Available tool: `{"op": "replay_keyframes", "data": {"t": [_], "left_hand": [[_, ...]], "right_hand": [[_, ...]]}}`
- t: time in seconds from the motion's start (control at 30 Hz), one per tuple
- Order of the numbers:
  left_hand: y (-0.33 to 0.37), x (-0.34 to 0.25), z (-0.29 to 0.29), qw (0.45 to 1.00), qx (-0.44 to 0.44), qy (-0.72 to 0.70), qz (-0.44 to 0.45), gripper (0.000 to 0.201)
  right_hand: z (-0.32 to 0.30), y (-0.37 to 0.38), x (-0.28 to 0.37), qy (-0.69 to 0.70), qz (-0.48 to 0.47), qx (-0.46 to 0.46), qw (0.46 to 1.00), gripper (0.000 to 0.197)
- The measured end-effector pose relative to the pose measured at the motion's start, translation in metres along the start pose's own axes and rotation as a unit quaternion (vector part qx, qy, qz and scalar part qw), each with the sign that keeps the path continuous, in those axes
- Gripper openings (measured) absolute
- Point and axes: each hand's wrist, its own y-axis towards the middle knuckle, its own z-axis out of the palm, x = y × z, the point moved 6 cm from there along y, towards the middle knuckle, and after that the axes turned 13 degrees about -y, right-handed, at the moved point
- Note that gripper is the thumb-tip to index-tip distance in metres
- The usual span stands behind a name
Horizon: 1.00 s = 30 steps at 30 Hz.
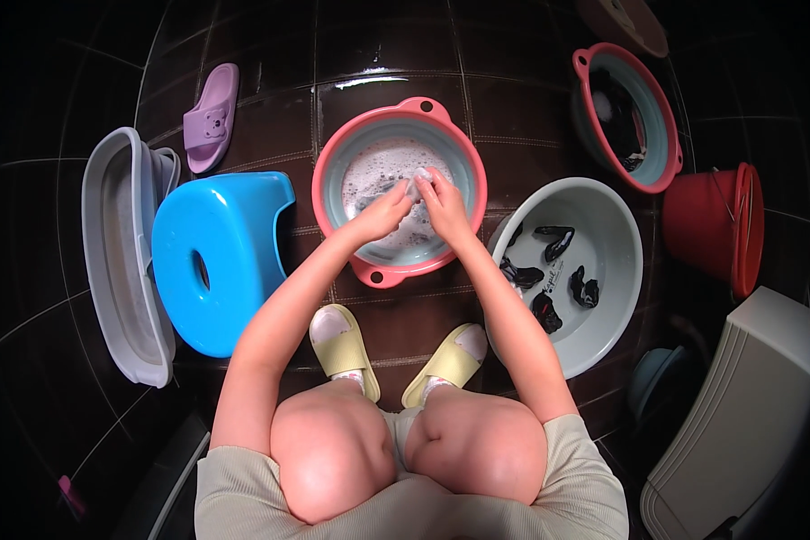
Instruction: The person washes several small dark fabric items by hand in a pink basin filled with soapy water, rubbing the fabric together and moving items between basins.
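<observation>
In front of my feet stands a round basin with a pink rim [478, 184], holding sudsy water [369, 166]. My left hand [385, 214] and my right hand [443, 205] meet over the foam, fingers closed together. Between them is a small pale wet cloth [413, 191], mostly covered by the fingers, so its kind is unclear. Greyish fabric also shows in the water beneath my hands. To the right, a large pale grey basin [636, 261] has several small dark cloth pieces, one dark piece [585, 288] crumpled on its bottom.
A blue stool [229, 270] and a grey folded tub [108, 261] stand at the left, with a purple slipper [209, 126] beyond. At right are another pink-rimmed basin [670, 135] with dark items, a red bucket [702, 220] and a beige box-like object [738, 396]. Dark tiles cover the floor.
</observation>
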Motion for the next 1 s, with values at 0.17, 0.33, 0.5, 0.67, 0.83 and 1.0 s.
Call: {"op": "replay_keyframes", "data": {"t": [0.17, 0.33, 0.5, 0.67, 0.83, 1.0], "left_hand": [[-0.003, -0.027, 0.005, 0.906, -0.124, 0.387, 0.118, 0.026], [-0.016, -0.034, 0.002, 0.865, -0.155, 0.397, 0.266, 0.017], [-0.016, -0.036, -0.015, 0.885, -0.26, 0.256, 0.289, 0.013], [-0.011, 0.01, -0.01, 0.807, 0.04, -0.559, -0.188, 0.017], [-0.007, 0.026, -0.021, 0.825, -0.095, -0.532, -0.165, 0.021], [0.002, 0.012, -0.017, 0.85, -0.101, -0.511, -0.078, 0.015]], "right_hand": [[0.029, -0.011, -0.031, 0.529, 0.343, -0.005, 0.776, 0.013], [0.043, -0.02, -0.03, 0.632, 0.431, 0.068, 0.64, 0.013], [0.017, -0.002, -0.027, 0.441, 0.286, 0.055, 0.849, 0.014], [-0.002, -0.003, -0.008, 0.226, 0.153, 0.091, 0.958, 0.021], [-0.001, -0.008, 0.029, 0.18, -0.006, 0.16, 0.97, 0.021], [0.015, -0.012, -0.007, 0.296, 0.133, 0.087, 0.942, 0.02]]}}
